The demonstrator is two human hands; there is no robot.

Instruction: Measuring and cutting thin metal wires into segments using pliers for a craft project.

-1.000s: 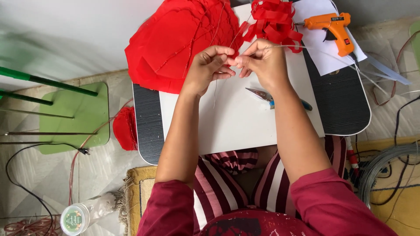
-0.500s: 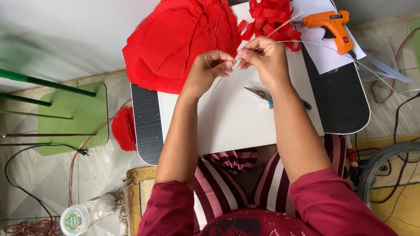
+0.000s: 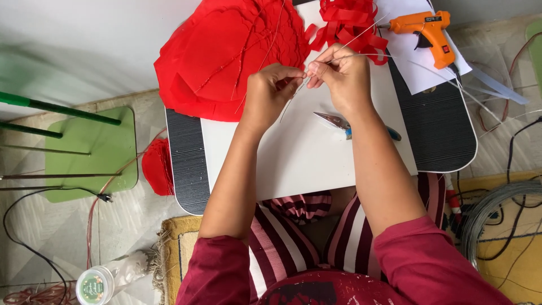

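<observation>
Left hand (image 3: pixel 270 95) and right hand (image 3: pixel 342 76) both pinch shut on thin silver wire (image 3: pixel 370 55); risk: springy wire slipping, pricking fingertips

Bright, even daylight, soft shadows, sharp centre, slight blur & stretch at edges.

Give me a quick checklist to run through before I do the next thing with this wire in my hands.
1. Both hands on the thin wire: ok, left hand and right hand pinch it together above the white board.
2. Pliers within reach: ok, lying on the board just below the right hand.
3. Orange glue gun clear of the hands: ok, resting on white paper to the right.
4. Glue gun hot or plugged in: cannot tell.
5. Red paper piece clear of the fingers: ok, it lies beyond the left hand.
6. Wire's free end clear of the red strips: not ok, it crosses them.
</observation>
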